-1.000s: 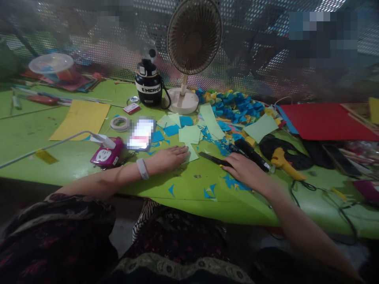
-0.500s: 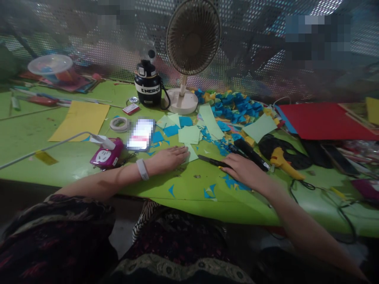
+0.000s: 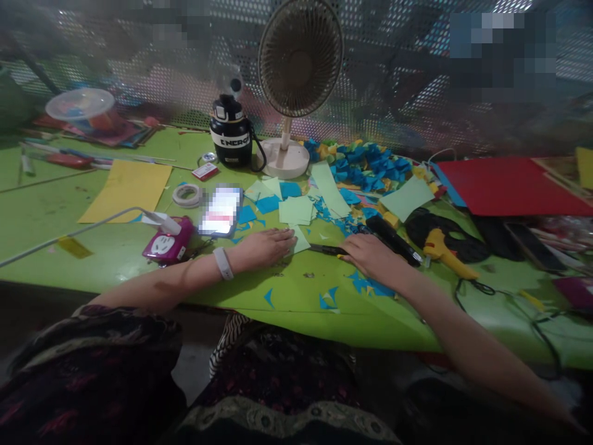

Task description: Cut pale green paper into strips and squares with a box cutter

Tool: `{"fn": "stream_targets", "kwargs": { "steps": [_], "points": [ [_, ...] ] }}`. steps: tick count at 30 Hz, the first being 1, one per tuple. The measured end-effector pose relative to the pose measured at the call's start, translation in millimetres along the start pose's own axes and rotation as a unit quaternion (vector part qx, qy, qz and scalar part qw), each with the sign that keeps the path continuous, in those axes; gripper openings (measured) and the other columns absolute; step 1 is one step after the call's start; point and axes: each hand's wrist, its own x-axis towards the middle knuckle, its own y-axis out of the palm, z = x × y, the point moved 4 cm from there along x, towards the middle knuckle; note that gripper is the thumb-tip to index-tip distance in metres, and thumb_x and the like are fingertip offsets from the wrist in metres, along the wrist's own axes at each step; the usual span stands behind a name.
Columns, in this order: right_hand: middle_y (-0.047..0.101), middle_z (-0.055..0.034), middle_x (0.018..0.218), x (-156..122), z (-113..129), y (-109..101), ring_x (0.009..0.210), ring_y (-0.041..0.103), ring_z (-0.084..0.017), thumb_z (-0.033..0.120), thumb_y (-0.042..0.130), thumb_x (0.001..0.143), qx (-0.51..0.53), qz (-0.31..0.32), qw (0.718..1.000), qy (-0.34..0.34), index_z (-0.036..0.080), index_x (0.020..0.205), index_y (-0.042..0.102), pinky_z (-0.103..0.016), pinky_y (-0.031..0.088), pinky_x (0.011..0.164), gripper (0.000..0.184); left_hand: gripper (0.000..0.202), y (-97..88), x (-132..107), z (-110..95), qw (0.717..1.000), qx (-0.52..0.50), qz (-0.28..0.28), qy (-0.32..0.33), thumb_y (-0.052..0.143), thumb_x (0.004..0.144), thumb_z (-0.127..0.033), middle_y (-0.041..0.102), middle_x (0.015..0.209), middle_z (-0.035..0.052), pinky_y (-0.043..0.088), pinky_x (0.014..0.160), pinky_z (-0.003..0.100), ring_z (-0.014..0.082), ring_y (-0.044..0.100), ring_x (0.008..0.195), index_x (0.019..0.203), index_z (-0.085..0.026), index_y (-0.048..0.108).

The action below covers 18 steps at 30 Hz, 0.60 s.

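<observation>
My left hand [image 3: 265,245] lies flat and open on the green table [image 3: 92,216], its fingertips on the edge of a light green paper piece [image 3: 302,241]. A white band is on that wrist. My right hand [image 3: 373,256] rests to the right, fingers curled over the handle end of a thin black cutter [image 3: 325,250] whose tip points left toward the paper. Blue paper scraps [image 3: 365,286] lie under and in front of the right hand.
A desk fan [image 3: 300,62] and a black bottle [image 3: 231,133] stand at the back. Cut green and blue papers [image 3: 296,210], a phone [image 3: 221,211], a pink plug adapter [image 3: 167,244], a tape roll [image 3: 188,194], a yellow sheet [image 3: 125,188], a glue gun [image 3: 445,253] and a red sheet [image 3: 504,185] lie around.
My right hand has slid a little left and away from me over the black cutter, so less of it shows. The left hand has stayed put.
</observation>
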Motion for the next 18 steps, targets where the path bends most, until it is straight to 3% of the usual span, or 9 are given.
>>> {"fn": "stream_targets", "kwargs": {
  "steps": [10, 18],
  "points": [
    [0.069, -0.0155, 0.100, 6.5, 10.7, -2.2, 0.096, 0.065, -0.028, 0.019, 0.057, 0.101, 0.006, 0.003, 1.000, -0.004, 0.012, 0.105, 0.070, -0.038, 0.046, 0.081, 0.015, 0.059, -1.0, 1.6, 7.2, 0.999, -0.024, 0.013, -0.045, 0.042, 0.101, -0.008, 0.051, 0.156, 0.0193, 0.050, 0.113, 0.041, 0.0254, 0.054, 0.142, 0.160, -0.011, 0.036],
    [0.070, -0.0153, 0.102, 7.7, 19.1, 0.0, 0.096, 0.066, -0.029, 0.020, 0.059, 0.100, -0.002, -0.005, 1.000, -0.002, 0.013, 0.105, 0.071, -0.039, 0.046, 0.080, 0.015, 0.064, -5.2, 3.8, 4.9, 0.997, -0.004, 0.028, -0.077, 0.040, 0.100, -0.011, 0.055, 0.153, 0.0199, 0.055, 0.098, 0.035, 0.0252, 0.062, 0.131, 0.163, -0.011, 0.029]
  ]
}}
